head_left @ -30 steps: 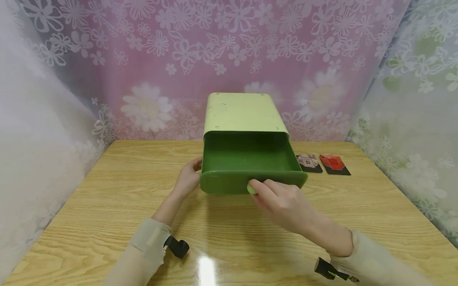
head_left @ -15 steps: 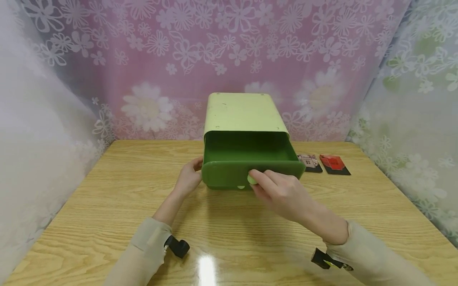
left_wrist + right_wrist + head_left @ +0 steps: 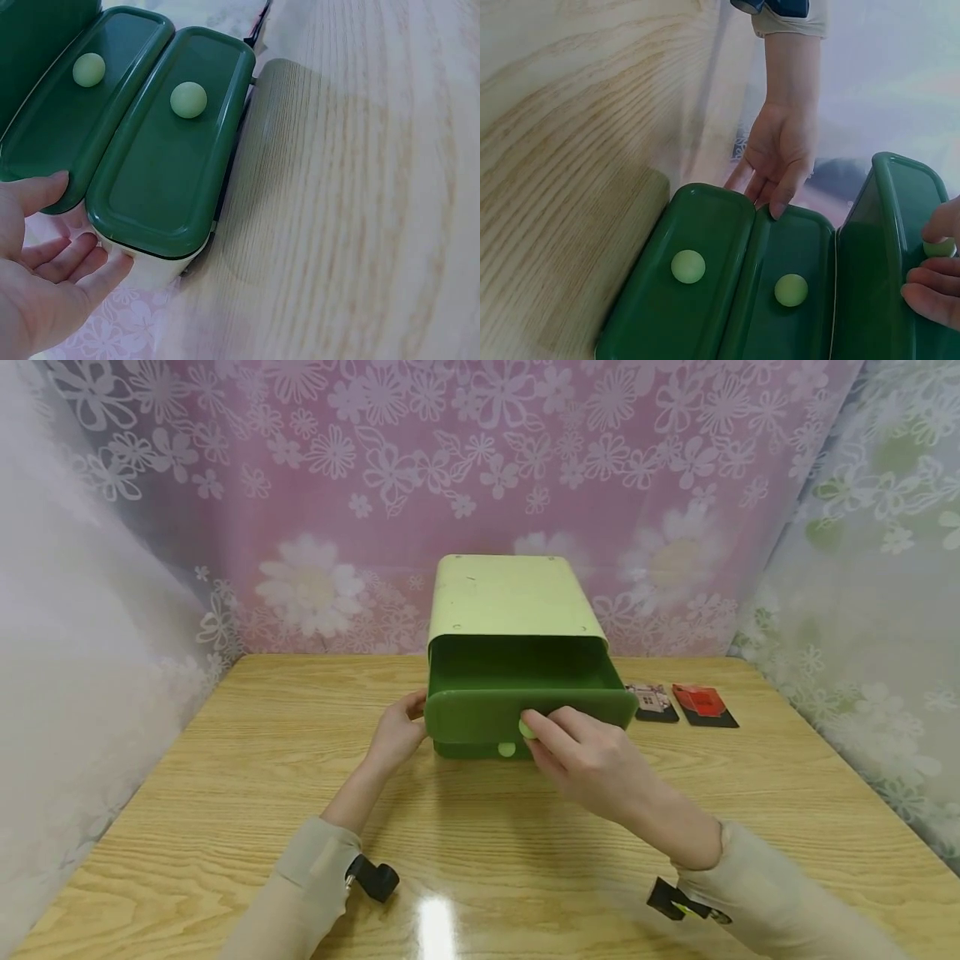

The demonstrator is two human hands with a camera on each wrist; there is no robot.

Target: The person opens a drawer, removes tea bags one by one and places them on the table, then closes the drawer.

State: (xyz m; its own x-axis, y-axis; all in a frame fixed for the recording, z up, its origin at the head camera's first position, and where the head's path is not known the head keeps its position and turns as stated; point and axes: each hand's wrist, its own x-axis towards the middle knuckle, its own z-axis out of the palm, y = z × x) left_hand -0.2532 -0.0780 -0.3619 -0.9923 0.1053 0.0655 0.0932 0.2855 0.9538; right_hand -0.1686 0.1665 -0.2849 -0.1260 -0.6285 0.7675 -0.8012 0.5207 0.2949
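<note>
A small pale yellow desktop drawer cabinet (image 3: 517, 593) with green drawers stands on the table. Its top drawer (image 3: 472, 714) is pulled partly out, tilted, its green inside showing. My right hand (image 3: 596, 764) pinches that drawer's pale green round knob (image 3: 527, 728) between thumb and fingers. My left hand (image 3: 393, 735) is at the cabinet's left side. In the left wrist view, its thumb touches the edge of the middle drawer (image 3: 52, 135) and its fingers lie spread along the cabinet's side. The bottom drawer (image 3: 165, 165) and the middle one are pushed in, each with a round knob.
Right of the cabinet, two flat square pieces lie on the wooden table (image 3: 300, 693): one with a pinkish pattern (image 3: 654, 702), one red and black (image 3: 705, 706). Flowered curtains (image 3: 480, 460) hang behind and at both sides.
My right hand has moved up and away from me with the top drawer's knob, so the drawer sits further in and the lower drawer's knob shows beneath. The left hand has stayed put.
</note>
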